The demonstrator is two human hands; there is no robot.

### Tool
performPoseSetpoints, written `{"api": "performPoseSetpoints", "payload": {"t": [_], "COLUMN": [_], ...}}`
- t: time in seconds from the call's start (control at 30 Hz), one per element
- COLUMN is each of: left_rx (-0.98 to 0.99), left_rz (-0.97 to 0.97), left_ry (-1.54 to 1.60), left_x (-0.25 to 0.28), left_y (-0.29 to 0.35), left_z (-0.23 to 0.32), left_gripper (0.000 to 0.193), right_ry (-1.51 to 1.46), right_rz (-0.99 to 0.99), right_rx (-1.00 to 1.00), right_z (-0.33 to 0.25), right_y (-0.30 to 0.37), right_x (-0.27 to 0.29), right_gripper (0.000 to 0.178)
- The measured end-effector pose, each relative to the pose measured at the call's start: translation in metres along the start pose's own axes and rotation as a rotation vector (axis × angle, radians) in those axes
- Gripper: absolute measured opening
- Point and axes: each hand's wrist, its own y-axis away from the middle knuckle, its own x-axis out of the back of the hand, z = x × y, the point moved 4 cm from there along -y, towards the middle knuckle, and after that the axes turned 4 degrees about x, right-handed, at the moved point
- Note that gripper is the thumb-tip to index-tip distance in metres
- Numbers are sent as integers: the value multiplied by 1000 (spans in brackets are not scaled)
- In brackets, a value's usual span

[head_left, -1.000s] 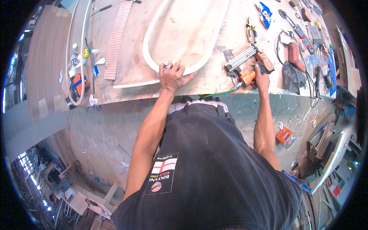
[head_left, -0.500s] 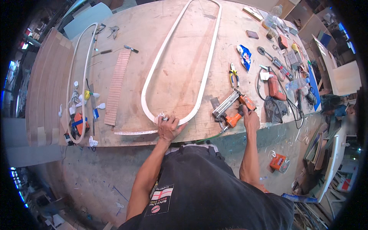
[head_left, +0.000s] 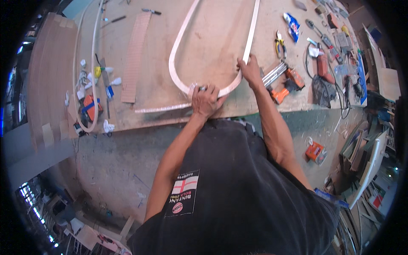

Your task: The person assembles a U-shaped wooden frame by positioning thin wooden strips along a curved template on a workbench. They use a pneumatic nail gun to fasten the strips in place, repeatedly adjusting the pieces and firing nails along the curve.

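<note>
A long pale loop-shaped frame [head_left: 174,55] of thin bent strip lies on the wooden workbench, its rounded end toward me. My left hand [head_left: 205,101] is closed around that near curve, where the loose end of a notched strip [head_left: 163,109] juts out to the left. My right hand [head_left: 250,71] grips the frame's right side, just above the bend, with its fingers wrapped over the strip. Right of that hand lies an orange nail gun [head_left: 285,81] with a silver magazine, touched by neither hand.
Yellow-and-black pliers [head_left: 280,45], a blue packet [head_left: 292,26] and a red power tool [head_left: 324,69] with a cable lie to the right. On the left are a slatted wooden strip [head_left: 135,59], a second narrow loop [head_left: 75,59] and curved brown panels [head_left: 51,80].
My right hand has let go of the nail gun, which now lies on the bench, and has moved left onto the frame. My left hand stays on the curve. The view has shifted.
</note>
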Motion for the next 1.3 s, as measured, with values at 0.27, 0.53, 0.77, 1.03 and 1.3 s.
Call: {"api": "performPoseSetpoints", "payload": {"t": [0.27, 0.53, 0.77, 1.03, 1.3], "left_rx": [-4, -18, -22, -41, -37], "left_rz": [-27, -114, -138, -150, -147], "left_ry": [28, 65, 61, 72, 79], "left_x": [10, 20, 20, 15, 18], "left_y": [4, 16, 16, 15, 13], "left_z": [-3, -21, -18, -19, -18], "left_gripper": [35, 43, 36, 34, 33], "right_ry": [-14, 83, 589, 660, 646], "right_rz": [36, 81, -338, -668, -704], "right_rx": [30, 62, 963, 1032, 1003], "right_z": [-30, -45, -91, -74, -75], "right_y": [15, 24, 71, 79, 79], "right_x": [-10, -1, 31, 9, 9], "right_gripper": [48, 58, 55, 34, 30]}}
